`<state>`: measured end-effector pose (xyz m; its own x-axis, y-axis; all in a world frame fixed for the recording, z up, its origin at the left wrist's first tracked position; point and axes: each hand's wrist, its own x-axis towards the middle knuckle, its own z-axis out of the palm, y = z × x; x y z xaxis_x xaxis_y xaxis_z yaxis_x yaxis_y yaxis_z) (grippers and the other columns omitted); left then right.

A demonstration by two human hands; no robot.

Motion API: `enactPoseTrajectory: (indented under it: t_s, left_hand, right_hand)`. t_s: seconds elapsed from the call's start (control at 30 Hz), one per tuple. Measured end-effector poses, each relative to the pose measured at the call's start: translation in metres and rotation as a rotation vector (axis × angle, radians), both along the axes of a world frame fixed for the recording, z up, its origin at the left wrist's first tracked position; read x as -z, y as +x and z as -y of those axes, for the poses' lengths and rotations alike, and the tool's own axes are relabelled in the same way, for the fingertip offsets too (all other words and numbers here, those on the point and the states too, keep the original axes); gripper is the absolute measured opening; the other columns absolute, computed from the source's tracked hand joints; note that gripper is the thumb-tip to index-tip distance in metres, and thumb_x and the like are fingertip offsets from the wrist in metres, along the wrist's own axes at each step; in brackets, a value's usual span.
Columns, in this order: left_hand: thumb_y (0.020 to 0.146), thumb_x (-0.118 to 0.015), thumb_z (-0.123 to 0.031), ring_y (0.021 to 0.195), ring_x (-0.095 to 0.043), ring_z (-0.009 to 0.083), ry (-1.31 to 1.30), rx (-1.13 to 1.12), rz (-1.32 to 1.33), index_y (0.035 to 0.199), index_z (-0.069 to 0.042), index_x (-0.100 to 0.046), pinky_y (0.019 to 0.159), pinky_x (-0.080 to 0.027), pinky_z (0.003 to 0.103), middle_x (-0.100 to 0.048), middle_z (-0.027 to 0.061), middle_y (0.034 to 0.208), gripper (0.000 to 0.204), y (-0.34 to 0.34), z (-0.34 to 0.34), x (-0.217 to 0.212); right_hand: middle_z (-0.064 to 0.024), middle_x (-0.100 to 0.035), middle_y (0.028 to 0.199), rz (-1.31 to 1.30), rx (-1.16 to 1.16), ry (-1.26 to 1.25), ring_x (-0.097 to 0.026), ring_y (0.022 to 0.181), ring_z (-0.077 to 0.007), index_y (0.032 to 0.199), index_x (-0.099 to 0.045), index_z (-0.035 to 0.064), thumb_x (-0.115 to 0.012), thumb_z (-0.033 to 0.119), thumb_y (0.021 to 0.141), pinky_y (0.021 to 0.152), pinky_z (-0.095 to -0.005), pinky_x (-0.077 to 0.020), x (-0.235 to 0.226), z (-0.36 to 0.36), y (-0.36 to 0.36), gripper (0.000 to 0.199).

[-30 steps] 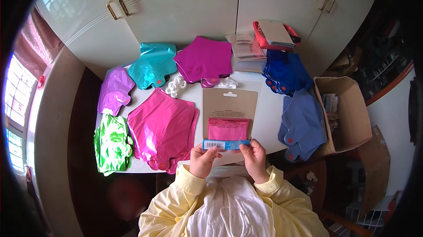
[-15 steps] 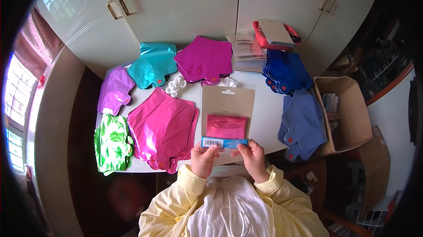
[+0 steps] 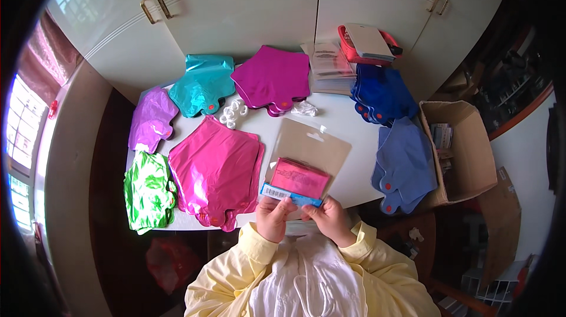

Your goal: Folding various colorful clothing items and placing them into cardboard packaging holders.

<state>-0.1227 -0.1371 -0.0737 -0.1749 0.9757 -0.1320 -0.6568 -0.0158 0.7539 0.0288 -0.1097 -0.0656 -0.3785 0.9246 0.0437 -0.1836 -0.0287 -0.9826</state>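
Note:
Both my hands hold a clear plastic package by its lower edge, above the table's front edge. Inside the package, a folded pink foil piece lies in front of a tan card with a hanging slot, and a blue strip with a barcode runs along the bottom. My left hand pinches the lower left corner, thumb on top. My right hand grips the lower right part. The package tilts, its top leaning right. Beside it on the left lies a pile of large pink foil balloons.
Flat foil balloons lie around the white table: green, purple, teal, magenta, dark blue and grey-blue. White ribbon coils, stacked packages, a red basket and a cardboard box are nearby.
The package has turned clockwise, from upright to leaning right, with its lower edge shifting left. My right hand has moved slightly left with it.

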Motion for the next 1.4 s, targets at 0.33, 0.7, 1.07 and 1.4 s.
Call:
enactPoseTrajectory:
  t_s: [0.33,0.7,1.07,1.4]
  left_hand:
    - [0.088,-0.058,0.005,0.083,-0.059,0.0081,0.025,0.182,-0.436,0.103,0.003,-0.062,0.074,-0.046,0.023,-0.066,0.0021,0.091,0.016,-0.074,0.031,-0.034]
    - [0.089,-0.059,0.001,0.087,-0.058,0.0084,0.071,0.243,-0.437,0.107,0.002,-0.061,0.078,-0.046,0.023,-0.065,0.0021,0.096,0.018,-0.085,0.030,-0.034]
    - [0.084,-0.068,-0.003,0.073,-0.057,0.0068,0.141,0.125,-0.454,0.097,0.002,-0.064,0.067,-0.046,0.022,-0.067,0.0023,0.085,0.014,-0.087,0.027,-0.015]
    - [0.084,-0.069,-0.006,0.073,-0.059,0.0085,0.075,0.135,-0.312,0.090,0.001,-0.063,0.068,-0.046,0.024,-0.067,0.0029,0.083,0.011,-0.074,0.025,-0.020]
  right_hand:
    - [-0.0053,-0.068,0.083,0.030,-0.014,-0.072,-0.056,0.069,-0.0089,0.092,-0.070,-0.0001,-0.058,0.027,0.093,0.064,-0.0231,-0.0459,-0.050,-0.044,0.049,0.029]
    - [-0.0043,-0.067,0.072,0.028,-0.279,-0.312,-0.055,0.061,-0.0070,0.083,-0.070,0.0003,-0.073,0.012,0.080,0.055,-0.0205,-0.0448,-0.055,-0.055,0.058,0.013]
    - [-0.0034,-0.062,0.072,-0.118,-0.343,-0.380,-0.056,0.058,-0.0100,0.082,-0.066,0.0009,-0.078,0.024,0.074,0.053,-0.0230,-0.0471,-0.048,-0.056,0.059,0.027]
    - [-0.0005,-0.063,0.083,-0.328,-0.624,-0.475,-0.058,0.075,-0.0089,0.094,-0.065,0.0035,-0.078,0.030,0.076,0.067,-0.0240,-0.0463,-0.037,-0.052,0.060,0.034]
